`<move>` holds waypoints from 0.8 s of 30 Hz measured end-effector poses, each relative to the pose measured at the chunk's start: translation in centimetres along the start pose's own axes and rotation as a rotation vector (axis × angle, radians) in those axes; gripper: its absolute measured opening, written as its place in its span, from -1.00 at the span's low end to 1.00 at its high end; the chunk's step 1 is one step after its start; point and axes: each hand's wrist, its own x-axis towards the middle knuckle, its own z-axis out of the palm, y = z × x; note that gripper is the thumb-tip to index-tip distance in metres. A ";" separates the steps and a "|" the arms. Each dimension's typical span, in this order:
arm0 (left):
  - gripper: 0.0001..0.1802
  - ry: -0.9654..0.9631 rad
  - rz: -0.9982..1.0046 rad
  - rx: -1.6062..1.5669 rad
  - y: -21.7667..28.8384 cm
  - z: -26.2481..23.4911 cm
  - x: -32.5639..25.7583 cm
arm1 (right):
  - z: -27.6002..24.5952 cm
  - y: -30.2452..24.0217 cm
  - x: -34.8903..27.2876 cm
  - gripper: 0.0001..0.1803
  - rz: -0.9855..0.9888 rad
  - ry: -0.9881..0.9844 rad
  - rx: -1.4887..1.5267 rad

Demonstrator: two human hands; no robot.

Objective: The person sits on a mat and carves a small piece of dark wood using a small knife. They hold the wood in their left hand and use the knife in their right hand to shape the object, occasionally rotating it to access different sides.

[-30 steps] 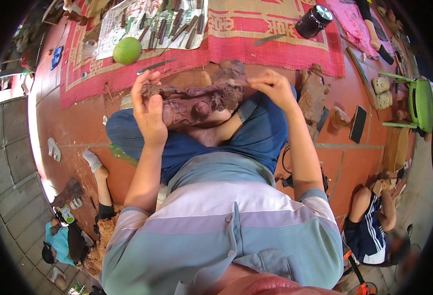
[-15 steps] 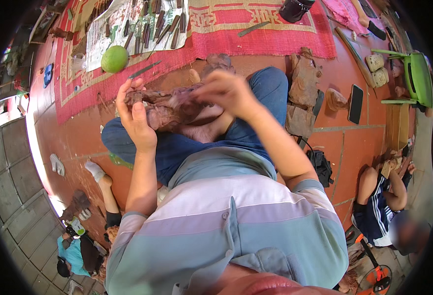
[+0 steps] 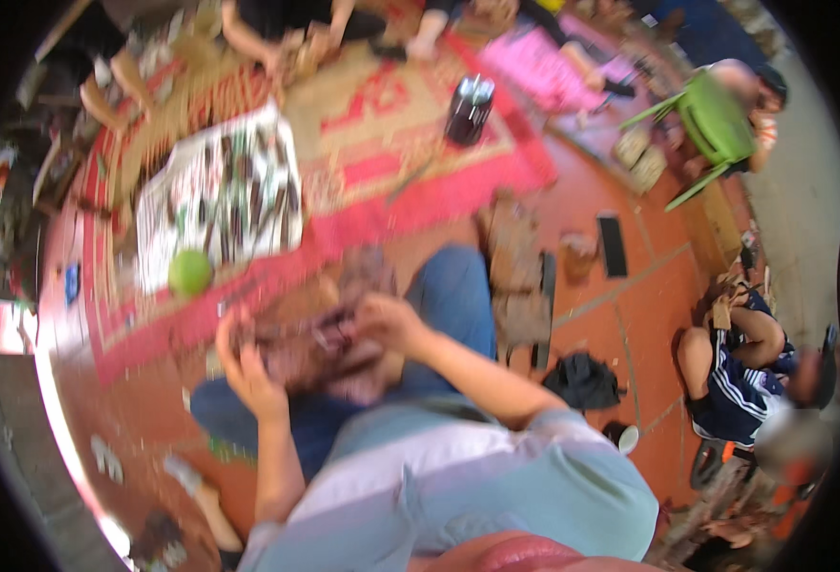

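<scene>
Lumpy brown piece [image 3: 307, 351] in hand above the lap; degree of finish not established.
The left hand [image 3: 254, 377] held its left end, thumb and fingers parted around it; the right hand [image 3: 391, 326] lay at the other end, fingers curled, and I could not tell whether they pinched anything. I judged the work under way, since the piece had not been set down; blur hid which parts were done and which remained. Beyond, dark rods lay on a white sheet [image 3: 160, 224] beside a green ball [image 3: 191, 274]; more brown blocks [image 3: 513, 253] lay by the right knee [image 3: 458, 286], untouched.
</scene>
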 end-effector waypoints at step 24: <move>-0.55 -0.149 0.117 -0.003 3.3 6.1 3.7 | -6.8 -0.9 -0.3 -0.78 0.314 0.081 -0.330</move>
